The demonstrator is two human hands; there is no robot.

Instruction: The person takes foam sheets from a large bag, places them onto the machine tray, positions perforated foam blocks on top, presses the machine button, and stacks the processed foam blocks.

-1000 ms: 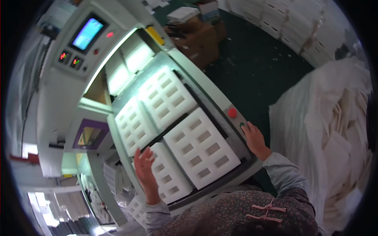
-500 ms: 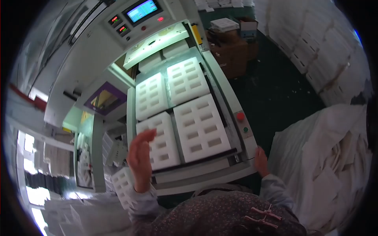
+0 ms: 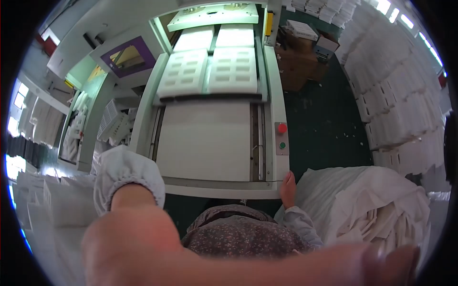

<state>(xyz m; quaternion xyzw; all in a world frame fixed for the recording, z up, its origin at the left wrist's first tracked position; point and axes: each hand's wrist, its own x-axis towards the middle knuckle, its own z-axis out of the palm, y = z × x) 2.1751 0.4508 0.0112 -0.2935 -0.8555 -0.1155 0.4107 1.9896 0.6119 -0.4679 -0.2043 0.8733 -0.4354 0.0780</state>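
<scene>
Very close to the camera, my left hand [image 3: 191,252] is blurred across the bottom, its fingers stretched towards the right, with no object visible in it. A white elasticated cuff [image 3: 129,176] surrounds that wrist. My right hand [image 3: 288,191] rests against the front right corner of the machine frame [image 3: 224,190], its fingers extended and partly hidden. Beyond the hands, two white foam blocks with rectangular recesses, one on the left [image 3: 182,73] and one on the right [image 3: 233,70], lie on the sliding bed. Two more blocks sit behind them, under the lit press plate [image 3: 214,15].
A red button [image 3: 282,128] and a green button [image 3: 282,145] are on the right rail. White wrapped material [image 3: 343,195] is at the lower right. Brown boxes [image 3: 296,62] and stacked white sheets [image 3: 396,95] stand further right. Foam pieces [image 3: 112,121] lie left.
The bed with the foam blocks has slid away under the press, exposing a flat pale panel. My left hand has come up close to the camera. My right hand moved from the buttons to the corner.
</scene>
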